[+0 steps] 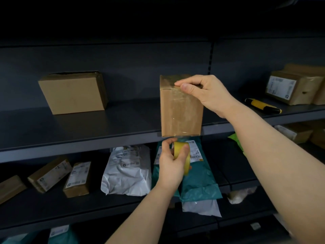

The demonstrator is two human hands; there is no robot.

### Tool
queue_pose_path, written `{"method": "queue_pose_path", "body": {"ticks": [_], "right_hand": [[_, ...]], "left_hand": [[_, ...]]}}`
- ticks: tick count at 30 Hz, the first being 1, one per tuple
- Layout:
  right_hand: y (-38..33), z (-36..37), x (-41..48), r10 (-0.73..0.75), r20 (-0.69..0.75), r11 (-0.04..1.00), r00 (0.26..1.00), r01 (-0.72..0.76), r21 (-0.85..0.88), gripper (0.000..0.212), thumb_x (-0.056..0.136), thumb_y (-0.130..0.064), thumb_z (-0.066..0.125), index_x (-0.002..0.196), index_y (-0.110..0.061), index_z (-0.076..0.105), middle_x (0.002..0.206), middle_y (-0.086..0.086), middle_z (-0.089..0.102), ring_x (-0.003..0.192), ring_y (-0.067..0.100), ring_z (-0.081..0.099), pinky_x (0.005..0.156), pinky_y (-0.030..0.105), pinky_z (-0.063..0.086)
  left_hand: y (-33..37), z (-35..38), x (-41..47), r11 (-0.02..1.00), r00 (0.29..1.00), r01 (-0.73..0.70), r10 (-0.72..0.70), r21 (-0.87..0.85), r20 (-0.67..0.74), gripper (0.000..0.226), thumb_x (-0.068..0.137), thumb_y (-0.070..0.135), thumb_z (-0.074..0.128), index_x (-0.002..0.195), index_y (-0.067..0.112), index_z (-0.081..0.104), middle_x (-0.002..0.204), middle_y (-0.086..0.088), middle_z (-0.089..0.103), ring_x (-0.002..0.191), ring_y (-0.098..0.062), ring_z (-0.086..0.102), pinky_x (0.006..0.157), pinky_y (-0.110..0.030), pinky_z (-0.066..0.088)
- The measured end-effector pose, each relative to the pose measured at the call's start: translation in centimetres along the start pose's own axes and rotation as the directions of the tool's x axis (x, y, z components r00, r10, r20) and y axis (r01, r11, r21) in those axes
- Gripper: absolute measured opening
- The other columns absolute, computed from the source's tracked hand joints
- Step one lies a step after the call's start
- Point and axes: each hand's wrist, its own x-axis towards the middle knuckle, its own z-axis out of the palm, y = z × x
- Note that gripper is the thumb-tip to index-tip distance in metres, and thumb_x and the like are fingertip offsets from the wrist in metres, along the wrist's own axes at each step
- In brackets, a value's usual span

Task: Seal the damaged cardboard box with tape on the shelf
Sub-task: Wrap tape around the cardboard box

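Note:
A small upright cardboard box stands at the front edge of the dark middle shelf. A clear strip of tape runs down its front face to the bottom edge. My right hand grips the box's top front edge, thumb on the front and fingers over the top. Just below the box, my left hand holds a yellow-cored tape roll, with the tape stretched up to the box's lower edge.
A larger cardboard box with a crumpled top sits left on the same shelf. A yellow-black utility knife and labelled boxes lie at the right. The lower shelf holds small boxes, a white mailer and teal mailers.

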Motion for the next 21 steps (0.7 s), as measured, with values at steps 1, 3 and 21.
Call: {"method": "queue_pose_path", "body": {"ticks": [1,3,21], "right_hand": [[0.0,0.0,0.0,0.002,-0.002,1.000,1.000,-0.002,-0.002,0.016,0.092,-0.031,0.062,0.106,-0.034,0.070,0.108,-0.017,0.068,0.108,-0.003,0.059,0.095,0.017,0.045],[-0.1,0.0,-0.1,0.000,-0.007,1.000,1.000,0.000,-0.005,0.016,0.092,-0.032,0.063,0.106,-0.035,0.070,0.110,-0.016,0.068,0.109,-0.002,0.059,0.096,0.019,0.045],[1.8,-0.2,-0.6,-0.216,0.006,0.869,0.976,0.195,-0.454,0.073,0.073,-0.045,0.077,0.139,-0.042,0.045,0.145,-0.008,0.045,0.137,0.012,0.034,0.111,0.057,0.028]], "left_hand": [[0.0,0.1,0.2,1.000,1.000,-0.011,0.011,0.008,-0.007,0.026,0.092,0.027,0.067,0.111,0.027,0.051,0.098,-0.013,0.068,0.086,-0.034,0.069,0.065,-0.053,0.060],[-0.1,0.3,0.6,0.998,0.998,-0.024,0.027,0.052,-0.055,0.022,0.089,0.037,0.067,0.104,0.034,0.053,0.091,-0.009,0.069,0.081,-0.033,0.068,0.067,-0.057,0.058],[2.6,-0.3,1.4,0.903,0.932,-0.054,0.199,0.426,-0.303,0.053,0.089,0.042,0.067,0.137,0.041,0.045,0.077,0.008,0.068,0.071,0.002,0.063,0.061,-0.015,0.046]]}}
